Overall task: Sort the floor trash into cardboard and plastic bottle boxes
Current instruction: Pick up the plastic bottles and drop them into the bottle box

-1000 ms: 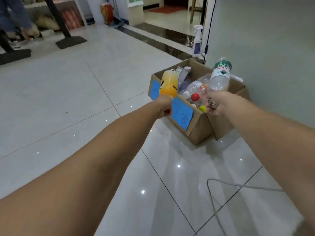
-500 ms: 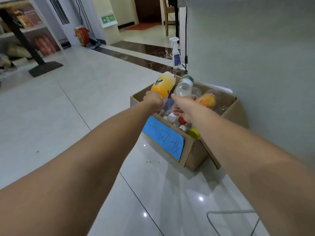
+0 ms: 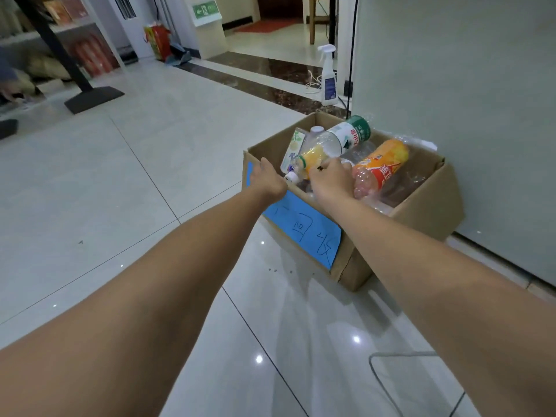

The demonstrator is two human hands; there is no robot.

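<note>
Grey cable (image 3: 388, 374) loops on the tiled floor (image 3: 120, 182) nearest, both bare forearms reaching out over it to the cardboard box (image 3: 427, 206) against the wall. Blue paper label (image 3: 304, 230) on the box front, handwritten in black, 回收 readable, first mark covered by the arm. Left hand (image 3: 269, 182) over the near rim, fingers loose and spread, holding nothing; half a second ago it held the yellow bottle (image 3: 313, 158) upright above the box. That bottle now lies on its side inside on the pile, white cap pointing left. Right hand (image 3: 331, 176) is down on the pile just beside it, back of hand up, fingers hidden, can't tell if it grips anything. The clear bottle with green label (image 3: 349, 136) it carried before now lies tilted on top at the back; print too small to read. Orange-labelled bottle (image 3: 382, 168) to the right inside, white characters on red, not legible. Farther off, white spray bottle (image 3: 328, 76) on the floor by the wall corner, blue label unreadable. Farthest, green exit sign (image 3: 205, 9) with an arrow.
</note>
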